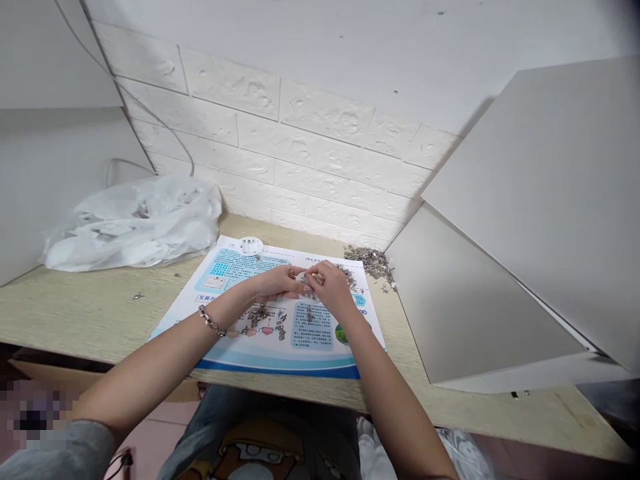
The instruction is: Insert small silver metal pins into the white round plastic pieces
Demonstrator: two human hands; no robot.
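The white piece [301, 278] sits between your two hands, above the printed sheet [250, 357]. It is best steadied by the left hand alone, with light pressure near its rim, so that the right fingertips can work at its face without tipping it; brace both wrists low and watch the contact point. The piece lies between the thumb and forefinger of your left hand [277, 281], which pinch it from the near side; the fingers of your right hand [327, 280] meet its other side, drawn close together, though you cannot tell what they pinch. Below, small metal pieces [259, 315] lie scattered on the sheet; beyond, a second white disc [251, 246] rests near its far edge, and a metal heap [373, 262] lies on the bench [100, 300].
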